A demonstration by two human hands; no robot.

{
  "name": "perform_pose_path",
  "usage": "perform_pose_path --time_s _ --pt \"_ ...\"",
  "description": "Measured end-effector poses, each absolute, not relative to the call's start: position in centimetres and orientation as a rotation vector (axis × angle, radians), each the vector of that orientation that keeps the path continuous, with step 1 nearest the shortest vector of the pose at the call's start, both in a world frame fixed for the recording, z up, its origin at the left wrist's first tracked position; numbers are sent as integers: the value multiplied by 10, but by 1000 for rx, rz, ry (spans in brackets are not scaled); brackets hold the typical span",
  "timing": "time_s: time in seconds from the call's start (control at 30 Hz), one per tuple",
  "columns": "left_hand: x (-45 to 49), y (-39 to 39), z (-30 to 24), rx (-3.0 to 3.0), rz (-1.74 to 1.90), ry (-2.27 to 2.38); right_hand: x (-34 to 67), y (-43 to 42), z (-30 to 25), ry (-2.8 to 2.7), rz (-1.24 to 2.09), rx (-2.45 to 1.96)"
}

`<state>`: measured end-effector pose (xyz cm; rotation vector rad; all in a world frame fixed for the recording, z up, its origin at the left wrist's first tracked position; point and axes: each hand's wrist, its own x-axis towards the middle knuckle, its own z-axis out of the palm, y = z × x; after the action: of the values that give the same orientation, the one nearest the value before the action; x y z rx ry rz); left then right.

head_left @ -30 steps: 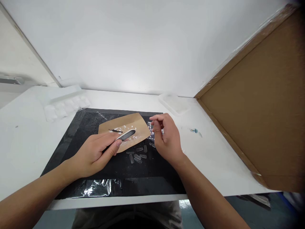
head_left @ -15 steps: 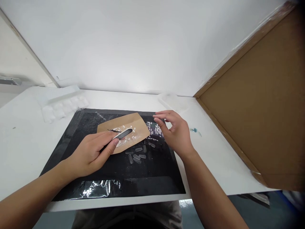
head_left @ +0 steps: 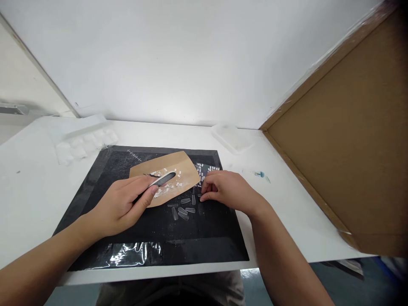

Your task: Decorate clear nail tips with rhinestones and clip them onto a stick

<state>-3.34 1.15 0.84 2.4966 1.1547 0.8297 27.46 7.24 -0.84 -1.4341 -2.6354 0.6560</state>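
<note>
My left hand is closed around a dark nail file, whose tip lies over a brown paper envelope dotted with small white chips. My right hand rests palm down on the black mat, fingers curled and pinching at a clear nail tip at the edge of a loose group of several clear nail tips. What the fingertips hold is hidden. A sheet with rows of small white pieces lies just behind that hand.
A clear plastic blister tray sits at the back left and a shallow clear lid at the back right. A tiny blue-capped item lies on the white table. A large cardboard panel leans along the right side.
My right hand swung out to the right with fingers spread, then came down onto the mat and curled its fingers at the clear nail tips. The left hand and file barely moved.
</note>
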Motion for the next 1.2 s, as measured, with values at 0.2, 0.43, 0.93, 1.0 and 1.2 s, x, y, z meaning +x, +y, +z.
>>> perform_pose_path --time_s 0.2,0.43,0.93,1.0,1.2 --pt "-33 12 9 2488 815 1157 278 73 -8 -2590 817 -1354" --pt "-32 12 9 2442 806 1161 279 68 7 -2219 1126 -1272" --pt "-32 11 10 2436 803 1197 282 76 2 -2097 774 -1216" --pt "-32 10 10 2443 805 1192 283 77 1 -2186 699 -1250" --pt "-33 12 9 2473 801 1201 286 80 -5 -2374 561 -1371"
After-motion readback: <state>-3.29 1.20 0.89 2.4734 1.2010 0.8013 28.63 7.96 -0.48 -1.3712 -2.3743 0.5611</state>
